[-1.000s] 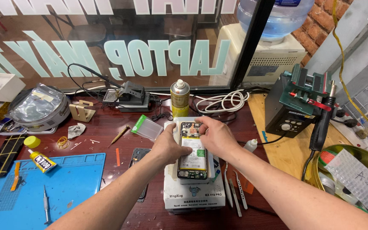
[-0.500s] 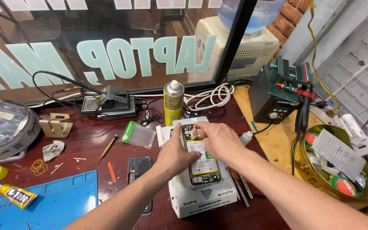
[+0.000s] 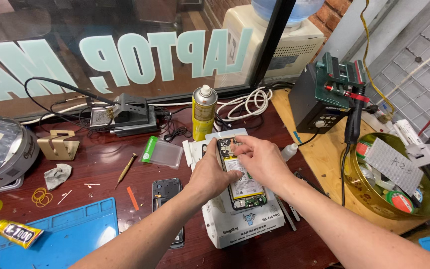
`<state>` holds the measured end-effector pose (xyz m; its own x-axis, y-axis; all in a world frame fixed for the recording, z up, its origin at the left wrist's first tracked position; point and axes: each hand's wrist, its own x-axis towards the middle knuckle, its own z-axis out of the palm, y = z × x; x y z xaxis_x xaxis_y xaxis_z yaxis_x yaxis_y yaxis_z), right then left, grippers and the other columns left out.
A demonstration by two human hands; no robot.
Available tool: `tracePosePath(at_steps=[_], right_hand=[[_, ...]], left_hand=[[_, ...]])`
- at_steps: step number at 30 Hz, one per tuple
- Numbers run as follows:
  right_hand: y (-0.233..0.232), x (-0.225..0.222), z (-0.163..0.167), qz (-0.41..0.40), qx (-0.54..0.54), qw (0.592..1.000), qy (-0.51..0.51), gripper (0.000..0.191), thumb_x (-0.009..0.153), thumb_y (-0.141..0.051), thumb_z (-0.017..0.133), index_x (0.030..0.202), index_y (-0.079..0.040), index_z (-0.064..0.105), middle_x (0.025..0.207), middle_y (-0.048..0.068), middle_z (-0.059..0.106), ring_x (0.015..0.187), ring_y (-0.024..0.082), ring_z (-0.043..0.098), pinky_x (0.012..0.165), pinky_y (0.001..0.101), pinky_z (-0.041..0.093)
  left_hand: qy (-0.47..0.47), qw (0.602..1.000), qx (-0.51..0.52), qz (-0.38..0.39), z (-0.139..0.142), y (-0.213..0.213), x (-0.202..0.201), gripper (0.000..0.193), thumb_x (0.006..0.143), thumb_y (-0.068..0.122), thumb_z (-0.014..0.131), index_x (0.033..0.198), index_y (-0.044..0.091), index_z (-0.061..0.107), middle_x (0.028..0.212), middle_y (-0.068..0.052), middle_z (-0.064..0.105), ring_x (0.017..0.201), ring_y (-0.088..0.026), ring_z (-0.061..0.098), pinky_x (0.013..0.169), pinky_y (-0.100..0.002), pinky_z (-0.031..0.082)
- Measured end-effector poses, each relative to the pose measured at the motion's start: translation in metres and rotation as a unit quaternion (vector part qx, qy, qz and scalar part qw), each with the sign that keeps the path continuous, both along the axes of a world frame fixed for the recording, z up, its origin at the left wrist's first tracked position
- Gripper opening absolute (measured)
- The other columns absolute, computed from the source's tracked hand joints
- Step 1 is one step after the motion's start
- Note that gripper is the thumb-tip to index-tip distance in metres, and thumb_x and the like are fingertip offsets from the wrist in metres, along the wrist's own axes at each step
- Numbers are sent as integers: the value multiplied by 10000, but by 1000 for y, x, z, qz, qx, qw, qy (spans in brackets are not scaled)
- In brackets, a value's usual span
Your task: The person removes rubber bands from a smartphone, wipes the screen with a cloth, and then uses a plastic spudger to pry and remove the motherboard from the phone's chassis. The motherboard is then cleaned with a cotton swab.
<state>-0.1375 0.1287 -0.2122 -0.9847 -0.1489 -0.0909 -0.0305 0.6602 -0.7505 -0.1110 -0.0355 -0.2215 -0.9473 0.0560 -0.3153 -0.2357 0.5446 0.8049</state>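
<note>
R fingertips [image 3: 240,145] pinched down on upper part of opened phone [image 3: 242,182], prob on a small part or connector near top edge, too small to tell what; right hand [image 3: 260,162] arched over board area, fingers curled close, nothing lifted clear. Left hand [image 3: 212,174] flat against phone's L edge, fingers [image 3: 225,160] laid across upper-left side, bracing, not wrapped round it. Phone lying back-off, face down on white pad/fixture [image 3: 240,224] at centre of dark red bench [image 3: 105,169], battery and green board showing. Handling, as a guess: light, thin, stiff but fragile; exposed board, flex cables and battery not for pressing or prying hard; slick on pad so needs side bracing; best held by long frame edges, away from battery and connectors. Around: yellow spray can [image 3: 204,112] just behind pad, small clear bag w/ green label [image 3: 161,152] to L, black phone frame [image 3: 167,209] lying left of pad, tweezers [image 3: 289,214] beside pad on R, blue mat [image 3: 60,234] w/ glue tube [image 3: 16,231] far L, solder station [image 3: 324,97] and yellow bowl of bits [image 3: 374,199] on R. Vs earlier frames: head moved closer and turned R, so mat mostly out of view; hands in same hold on phone, R fingertips shifted slightly up toward top edge; phone and pad not moved
</note>
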Motion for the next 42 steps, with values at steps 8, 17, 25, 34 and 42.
tracePosePath(at_steps=[8,17,25,34,42], right_hand=[[-13,9,18,51,121,988,85,343,864,-113,644,1201,-85,699,977,123,776,929,336,745,851,437,579],[-14,1,12,40,111,992,52,374,803,-59,665,1170,-121,708,921,100,765,882,326,732,817,447,567],[8,-23,-7,18,-126,991,-35,431,839,-100,744,1266,-72,694,839,43,775,759,133,678,689,316,557],[56,-32,-32,43,-100,992,-60,407,898,-103,653,1300,-119,714,943,56,768,740,130,675,658,308,569],[58,-46,-45,23,-37,999,15,332,893,-121,649,1207,-124,754,941,82,811,789,158,754,742,306,588]], left_hand=[[-4,999,-45,-1,-7,5,-5,1196,692,295,887,1594,54,139,1275,-230,665,1187,-313,674,1013,-369,532],[10,999,-39,17,-17,6,-7,1225,662,313,917,1596,87,157,1230,-218,681,1084,-287,708,917,-371,571],[-58,997,17,45,2,11,-1,1227,686,228,908,1628,149,126,848,-141,749,572,-187,672,509,-349,562],[-60,997,33,44,-7,14,0,1144,733,190,877,1635,180,175,726,-121,719,540,-164,642,485,-335,524],[-78,994,52,55,-3,17,-2,1154,730,167,877,1635,207,163,719,-98,712,514,-151,618,444,-332,505]])
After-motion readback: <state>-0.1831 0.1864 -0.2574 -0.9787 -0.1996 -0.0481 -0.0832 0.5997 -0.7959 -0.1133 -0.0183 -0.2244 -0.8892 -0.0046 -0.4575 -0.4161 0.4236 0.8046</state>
